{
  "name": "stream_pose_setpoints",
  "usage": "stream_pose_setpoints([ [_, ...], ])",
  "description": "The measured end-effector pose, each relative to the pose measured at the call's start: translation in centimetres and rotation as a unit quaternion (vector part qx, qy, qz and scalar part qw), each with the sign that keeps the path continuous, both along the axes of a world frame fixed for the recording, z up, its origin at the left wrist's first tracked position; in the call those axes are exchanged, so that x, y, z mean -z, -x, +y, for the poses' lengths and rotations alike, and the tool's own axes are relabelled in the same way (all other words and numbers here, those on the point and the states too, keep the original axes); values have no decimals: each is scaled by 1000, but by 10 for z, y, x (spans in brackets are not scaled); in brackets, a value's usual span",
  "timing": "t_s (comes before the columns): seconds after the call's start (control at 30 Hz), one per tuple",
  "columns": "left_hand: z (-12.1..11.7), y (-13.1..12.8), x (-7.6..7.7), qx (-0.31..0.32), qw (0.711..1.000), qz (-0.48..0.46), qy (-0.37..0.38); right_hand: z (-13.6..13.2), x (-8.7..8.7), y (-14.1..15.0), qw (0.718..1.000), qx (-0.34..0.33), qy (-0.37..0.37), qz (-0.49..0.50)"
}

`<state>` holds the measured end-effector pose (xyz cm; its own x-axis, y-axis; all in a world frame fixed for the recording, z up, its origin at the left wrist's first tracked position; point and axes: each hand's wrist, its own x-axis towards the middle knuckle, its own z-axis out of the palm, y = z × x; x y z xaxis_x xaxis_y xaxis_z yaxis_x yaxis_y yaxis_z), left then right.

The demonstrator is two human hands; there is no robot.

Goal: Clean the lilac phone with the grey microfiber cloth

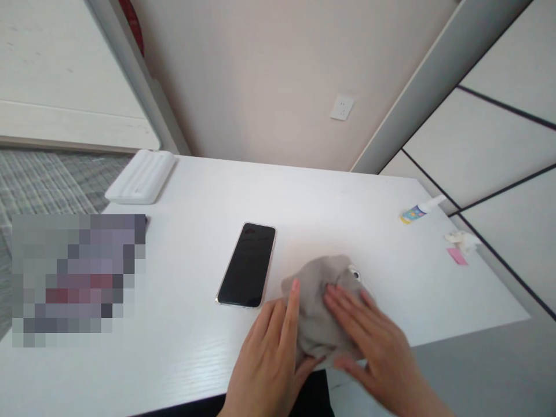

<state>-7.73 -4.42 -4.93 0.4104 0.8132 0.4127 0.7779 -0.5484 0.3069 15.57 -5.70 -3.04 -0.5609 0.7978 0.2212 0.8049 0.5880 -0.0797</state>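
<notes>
A crumpled grey cloth [319,289] lies near the front edge of the white table. Under its right side shows a pale edged thing [355,272] with a small dark round spot; the rest of it is covered. My right hand [369,330] rests flat on the cloth, its fingers stretched out and slightly blurred. At the cloth's left edge is my left hand [269,347], index finger extended along it and thumb at the lower edge. To the left of the cloth, a black-screened smartphone [247,265] in a clear case lies face up.
A white flat case [141,177] sits at the table's back left corner, with a pixelated item [87,278] in front. On the right are a small white bottle with a colourful label [413,214], a crumpled tissue [463,240] and a pink slip [457,256]. Walls border the table.
</notes>
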Motion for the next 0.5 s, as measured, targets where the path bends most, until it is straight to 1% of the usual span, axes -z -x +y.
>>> stream_pose_setpoints([
  [0.03, 0, 0, 0, -6, 1000, -3, -7, 0, 0, 0, 999, 49, 7, -9],
  [0.07, 0, 0, 0, -11, 1000, -5, -10, 0, 1, 0, 998, 65, 5, -9],
  [0.1, 0, 0, 0, -15, 1000, -8, -12, 0, 1, 2, 999, 44, -1, -3],
  [0.17, 0, -1, 0, -22, 1000, -12, -5, -1, 1, 7, 998, -57, 1, 14],
  [0.2, 0, -1, 0, -23, 1000, -14, 0, -1, 0, 9, 996, -90, 8, 16],
  [0.23, 0, -1, 0, -22, 1000, -17, 6, 0, -1, 10, 996, -89, 14, 12],
  [0.27, 0, -1, 0, -22, 999, -21, 13, 2, -2, 9, 998, -56, 17, 3],
  [0.33, -1, -1, 1, -19, 999, -30, 22, 6, -4, 8, 999, 34, 13, -15],
  [0.37, -1, 0, 1, -19, 999, -36, 23, 7, -6, 7, 999, 44, 2, -18],
  [0.4, -1, 1, 2, -20, 999, -39, 24, 8, -7, 8, 999, 24, -14, -16],
  [0.47, 0, 2, 2, -20, 999, -37, 30, 7, -10, 9, 997, -69, -42, -8],
  [0.5, 0, 2, 2, -19, 999, -36, 35, 6, -12, 9, 993, -102, -51, -3],
])
